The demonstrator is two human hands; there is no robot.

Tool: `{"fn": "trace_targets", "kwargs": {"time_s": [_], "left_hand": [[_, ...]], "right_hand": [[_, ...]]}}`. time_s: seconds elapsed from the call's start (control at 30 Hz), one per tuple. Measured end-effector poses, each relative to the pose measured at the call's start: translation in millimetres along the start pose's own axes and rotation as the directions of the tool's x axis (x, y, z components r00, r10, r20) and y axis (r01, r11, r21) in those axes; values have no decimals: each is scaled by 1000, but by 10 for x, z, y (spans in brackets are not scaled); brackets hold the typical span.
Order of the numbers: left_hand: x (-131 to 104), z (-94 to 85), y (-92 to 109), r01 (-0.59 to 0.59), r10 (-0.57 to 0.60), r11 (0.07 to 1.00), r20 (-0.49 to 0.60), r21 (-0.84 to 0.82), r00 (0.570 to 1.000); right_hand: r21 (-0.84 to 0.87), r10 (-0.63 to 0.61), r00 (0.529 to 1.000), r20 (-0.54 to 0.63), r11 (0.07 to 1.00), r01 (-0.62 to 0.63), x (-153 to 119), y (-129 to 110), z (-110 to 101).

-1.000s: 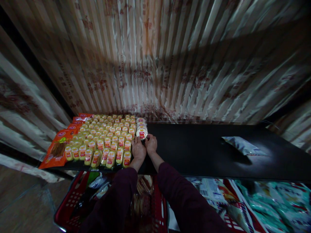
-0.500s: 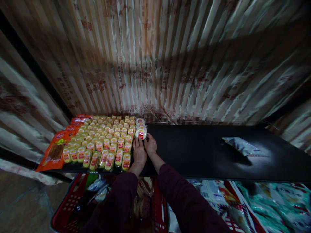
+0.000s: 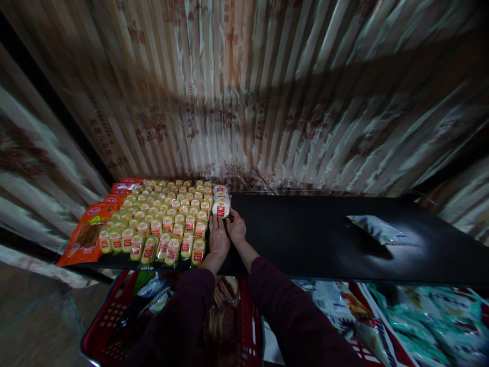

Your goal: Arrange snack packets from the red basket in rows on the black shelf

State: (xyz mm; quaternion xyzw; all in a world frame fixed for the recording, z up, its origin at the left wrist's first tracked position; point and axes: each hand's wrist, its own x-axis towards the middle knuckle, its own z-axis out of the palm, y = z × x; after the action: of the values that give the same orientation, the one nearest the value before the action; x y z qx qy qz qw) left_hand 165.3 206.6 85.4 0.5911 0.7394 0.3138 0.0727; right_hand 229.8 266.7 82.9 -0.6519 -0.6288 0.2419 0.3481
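Observation:
Both my hands are at the front of a short row of round white wrapped cakes (image 3: 221,209) on the black shelf (image 3: 282,234). My left hand (image 3: 219,238) lies with its fingers stretched toward the front cake's lower edge. Beside it, my right hand (image 3: 237,228) has bent fingers at the cake's lower right; its fingertips are partly hidden, so a grip cannot be made out. Left of the round cakes stand many rows of yellow wrapped cakes (image 3: 172,250).
Orange packets (image 3: 86,237) lie at the shelf's left end, and a silvery packet (image 3: 378,230) lies on its right part. Below the front edge are a red basket (image 3: 100,326) of packaged food and green-white packets (image 3: 439,321). A pleated curtain (image 3: 237,102) hangs behind.
Both hands stay at the front round cake, with hardly any movement. The whole view has shifted very slightly.

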Motion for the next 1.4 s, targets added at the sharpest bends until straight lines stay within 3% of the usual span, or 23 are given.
{"fn": "trace_targets", "kwargs": {"time_s": [0.4, 0.7, 0.87, 1.03, 1.23, 1.4], "left_hand": [[-18, 13, -10, -13, 14, 1000, 37, -11, 999], [-185, -137, 96, -72, 72, 997, 49, 0, 996], [-397, -318, 118, -112, 118, 992, 103, -65, 988], [-668, -466, 65, -179, 192, 967, 55, -182, 980], [-1127, -603, -87, -263, 253, 928, -72, -263, 965], [-1561, -637, -287, -242, 239, 926, -44, -290, 970]], "right_hand": [[76, -14, 999, -48, 997, 18, -16, 42, 28], [48, -29, 999, -46, 998, 31, -204, -24, -122], [94, -29, 1000, 7, 995, 28, -471, -137, -278], [183, -67, 995, 69, 982, 53, -829, -204, -422], [228, -147, 984, 103, 966, 120, -1345, -246, -535], [216, -199, 971, 133, 962, 168, -1794, -119, -480]]}}
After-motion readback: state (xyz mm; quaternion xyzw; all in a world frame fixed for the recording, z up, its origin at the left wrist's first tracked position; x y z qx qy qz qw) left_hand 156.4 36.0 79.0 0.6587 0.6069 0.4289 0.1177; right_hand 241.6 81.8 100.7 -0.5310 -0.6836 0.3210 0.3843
